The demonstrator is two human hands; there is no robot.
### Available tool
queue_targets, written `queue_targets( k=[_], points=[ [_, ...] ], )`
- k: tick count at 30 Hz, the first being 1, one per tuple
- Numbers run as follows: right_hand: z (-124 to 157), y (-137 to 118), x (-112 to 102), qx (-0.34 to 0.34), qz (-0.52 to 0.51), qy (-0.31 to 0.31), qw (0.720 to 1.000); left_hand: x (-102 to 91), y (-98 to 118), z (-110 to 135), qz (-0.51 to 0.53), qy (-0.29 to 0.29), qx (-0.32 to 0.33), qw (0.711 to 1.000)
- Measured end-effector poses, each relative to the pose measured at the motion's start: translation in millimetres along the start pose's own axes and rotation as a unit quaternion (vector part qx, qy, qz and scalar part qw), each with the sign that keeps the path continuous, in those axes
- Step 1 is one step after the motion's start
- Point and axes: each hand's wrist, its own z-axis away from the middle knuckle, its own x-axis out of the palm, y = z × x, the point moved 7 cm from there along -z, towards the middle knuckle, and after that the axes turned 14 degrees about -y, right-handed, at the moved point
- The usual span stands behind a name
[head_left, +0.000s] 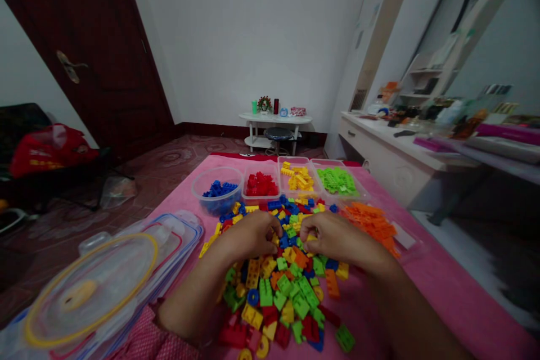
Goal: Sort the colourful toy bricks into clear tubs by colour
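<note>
A mixed pile of toy building bricks (pixel 295 287) in several colours spreads over the pink tablecloth (pixel 185 185). My left hand (pixel 255 233) reaches into the far part of the pile with its fingers curled closed; whatever sits between the fingertips is hidden. Close by on the right, my right hand (pixel 327 233) pinches a yellow brick (pixel 311 237), its fingers bent inward. Beyond both hands stand clear containers of sorted bricks: blue bricks (pixel 219 188), red bricks (pixel 261 184), yellow bricks (pixel 299 178) and green bricks (pixel 336 180). Orange bricks (pixel 371 224) fill a tray on the right.
Stacked clear lids (pixel 169 236), one round lid (pixel 90 289) with a yellow rim on top, lie at the table's left. A cluttered white dresser (pixel 388 140) stands to the right. Against the back wall are a small white table (pixel 274 118) and a stool (pixel 278 134).
</note>
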Motion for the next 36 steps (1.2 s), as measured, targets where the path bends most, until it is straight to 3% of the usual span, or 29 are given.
queue_targets(
  k=[5,8,11,14,17,20,22,25,30,36],
  points=[
    [-0.6,-3.5,-2.0,0.036,0.011,0.006,0.999,-11.2,-7.3,2.4,0.063,0.03,0.009,0.997],
    [-3.9,-14.7,8.2,0.031,0.039,-0.006,0.999,-20.1,-10.7,3.0,0.187,0.065,0.016,0.98],
    [-7.7,-20.7,19.7,0.038,0.069,-0.002,0.997,-21.9,-10.5,0.7,0.366,0.073,0.047,0.926],
    [-10.8,-18.8,18.0,0.034,0.046,0.039,0.998,-22.3,-13.0,-1.9,0.497,0.095,0.073,0.86],
    [-12.6,-10.7,1.9,0.002,-0.08,0.117,0.99,-19.7,-20.7,-6.4,0.585,0.116,0.084,0.798],
    [-12.0,0.8,-14.4,-0.019,-0.208,0.207,0.956,-14.9,-27.1,-11.9,0.623,0.13,0.079,0.767],
    [-11.8,3.6,-19.1,-0.038,-0.24,0.245,0.939,-10.6,-25.3,-15.5,0.635,0.118,0.084,0.759],
    [-12.5,0.6,-18.6,-0.062,-0.22,0.261,0.938,-3.7,-14.0,-18.2,0.641,0.069,0.108,0.757],
    [-13.3,-6.3,-14.0,-0.076,-0.162,0.244,0.953,1.5,-0.2,-15.5,0.582,0.023,0.123,0.803],
    [-16.1,-8.0,-10.5,-0.081,-0.176,0.197,0.961,4.1,-2.3,-16.3,0.554,0.021,0.101,0.826]
  ],
)
